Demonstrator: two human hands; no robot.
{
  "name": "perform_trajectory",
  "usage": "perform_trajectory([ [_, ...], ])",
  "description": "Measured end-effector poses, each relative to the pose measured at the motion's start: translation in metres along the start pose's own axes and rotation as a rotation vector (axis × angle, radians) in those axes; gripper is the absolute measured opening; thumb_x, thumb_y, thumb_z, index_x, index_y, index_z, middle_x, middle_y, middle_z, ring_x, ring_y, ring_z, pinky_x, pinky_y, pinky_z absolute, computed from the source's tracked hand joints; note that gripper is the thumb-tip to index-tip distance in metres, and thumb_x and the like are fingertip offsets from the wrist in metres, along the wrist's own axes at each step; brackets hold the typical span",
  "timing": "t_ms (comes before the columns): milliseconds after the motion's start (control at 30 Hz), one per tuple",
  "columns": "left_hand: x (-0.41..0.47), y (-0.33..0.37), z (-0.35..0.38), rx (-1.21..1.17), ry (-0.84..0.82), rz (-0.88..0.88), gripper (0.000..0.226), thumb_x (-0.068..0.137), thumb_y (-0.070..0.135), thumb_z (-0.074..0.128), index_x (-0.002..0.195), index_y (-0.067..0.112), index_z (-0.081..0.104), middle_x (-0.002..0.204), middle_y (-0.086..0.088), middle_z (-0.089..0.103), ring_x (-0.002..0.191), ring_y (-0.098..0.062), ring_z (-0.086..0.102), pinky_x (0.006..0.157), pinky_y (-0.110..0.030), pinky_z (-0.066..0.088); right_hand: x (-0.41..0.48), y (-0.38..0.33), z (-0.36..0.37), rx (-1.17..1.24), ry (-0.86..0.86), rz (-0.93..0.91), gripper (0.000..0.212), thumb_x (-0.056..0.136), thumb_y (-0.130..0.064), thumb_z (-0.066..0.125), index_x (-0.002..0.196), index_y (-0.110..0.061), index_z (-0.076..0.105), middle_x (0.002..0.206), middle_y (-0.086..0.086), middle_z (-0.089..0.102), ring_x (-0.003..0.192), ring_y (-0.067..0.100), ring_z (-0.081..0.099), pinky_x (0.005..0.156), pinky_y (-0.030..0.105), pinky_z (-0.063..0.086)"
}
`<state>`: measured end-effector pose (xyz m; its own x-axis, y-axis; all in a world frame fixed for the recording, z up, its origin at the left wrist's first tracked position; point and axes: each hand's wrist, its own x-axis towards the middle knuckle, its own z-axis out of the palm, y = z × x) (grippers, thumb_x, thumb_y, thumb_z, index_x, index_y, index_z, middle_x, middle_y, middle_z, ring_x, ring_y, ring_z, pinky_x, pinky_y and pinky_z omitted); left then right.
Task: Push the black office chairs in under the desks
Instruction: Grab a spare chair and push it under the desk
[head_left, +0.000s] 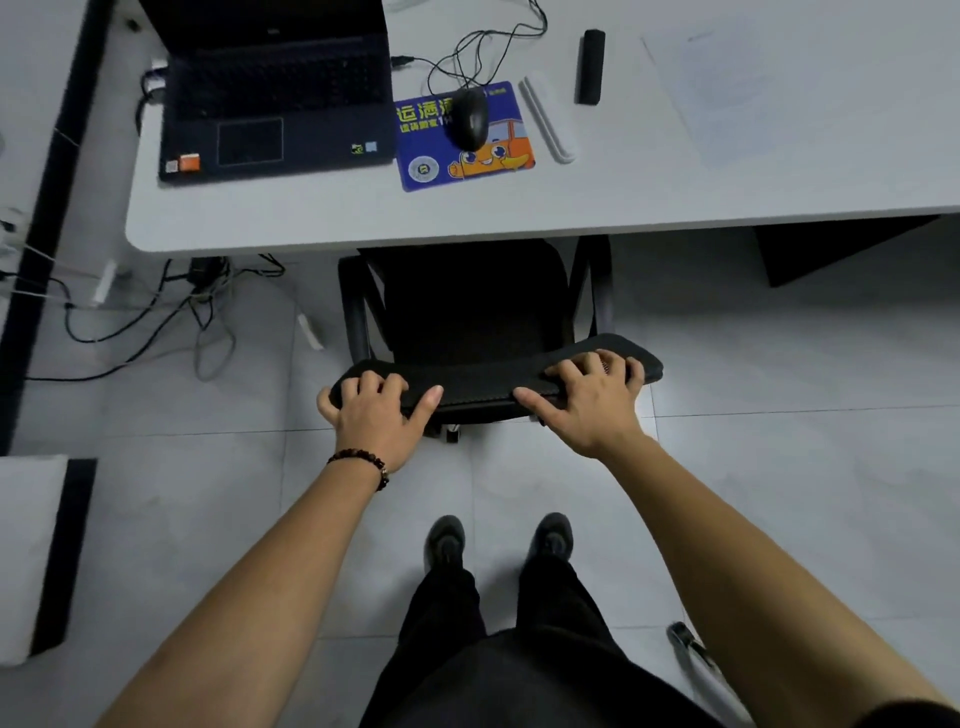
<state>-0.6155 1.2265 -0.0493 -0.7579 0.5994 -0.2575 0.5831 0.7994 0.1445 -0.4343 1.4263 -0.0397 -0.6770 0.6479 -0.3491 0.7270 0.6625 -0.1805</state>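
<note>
A black mesh office chair (472, 312) stands in front of me at a white desk (623, 208). Its seat front and armrests reach under the desk's near edge; the backrest top is nearest to me. My left hand (374, 421) grips the left end of the backrest top, fingers curled over it and thumb along the near side. My right hand (587, 402) grips the right end the same way. A beaded bracelet is on my left wrist.
On the desk lie an open dark laptop (275, 104), a blue mouse pad (462, 140) with a black mouse (470, 122), a black oblong case (591, 66) and a paper sheet. Cables (156, 322) tangle on the tiled floor at left. A chair caster (680, 636) shows lower right.
</note>
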Motion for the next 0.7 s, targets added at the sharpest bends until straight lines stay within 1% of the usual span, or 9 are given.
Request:
perform_trajectory([
  [167, 0.003, -0.005, -0.003, 0.000, -0.014, -0.002, 0.065, 0.085, 0.075, 0.020, 0.106, 0.028, 0.061, 0.111, -0.001, 0.056, 0.114, -0.024, 0.043, 0.104, -0.049, 0.013, 0.002, -0.002, 0.002, -0.006, -0.040, -0.020, 0.087, 0.076, -0.089, 0.006, 0.127, -0.037, 0.055, 0.135, 0.003, 0.050, 0.137, 0.032, 0.026, 0.114, 0.056, 0.003],
  [367, 0.005, -0.011, 0.001, 0.016, 0.002, 0.008, 0.062, 0.087, 0.074, 0.022, 0.104, 0.029, 0.062, 0.110, 0.000, 0.058, 0.113, -0.024, 0.044, 0.103, -0.049, 0.016, 0.000, -0.004, 0.004, 0.003, -0.042, -0.042, 0.079, 0.082, -0.086, 0.013, 0.130, -0.039, 0.054, 0.134, 0.002, 0.050, 0.136, 0.031, 0.029, 0.115, 0.055, 0.001],
  [500, 0.016, -0.020, -0.001, 0.002, 0.019, 0.018, 0.061, 0.087, 0.073, 0.024, 0.104, 0.028, 0.063, 0.109, 0.000, 0.058, 0.115, -0.024, 0.044, 0.105, -0.050, 0.017, 0.008, -0.014, 0.003, 0.008, -0.023, -0.035, 0.084, 0.078, -0.087, 0.009, 0.128, -0.038, 0.054, 0.132, 0.002, 0.050, 0.136, 0.030, 0.027, 0.113, 0.055, 0.001],
  [700, 0.017, -0.027, 0.000, -0.004, 0.015, 0.031, 0.061, 0.087, 0.074, 0.025, 0.104, 0.029, 0.062, 0.110, 0.000, 0.058, 0.115, -0.023, 0.044, 0.106, -0.050, 0.015, 0.002, -0.020, 0.009, 0.013, 0.015, -0.023, 0.086, 0.077, -0.087, 0.007, 0.128, -0.037, 0.055, 0.132, 0.003, 0.051, 0.137, 0.031, 0.027, 0.114, 0.056, 0.002],
])
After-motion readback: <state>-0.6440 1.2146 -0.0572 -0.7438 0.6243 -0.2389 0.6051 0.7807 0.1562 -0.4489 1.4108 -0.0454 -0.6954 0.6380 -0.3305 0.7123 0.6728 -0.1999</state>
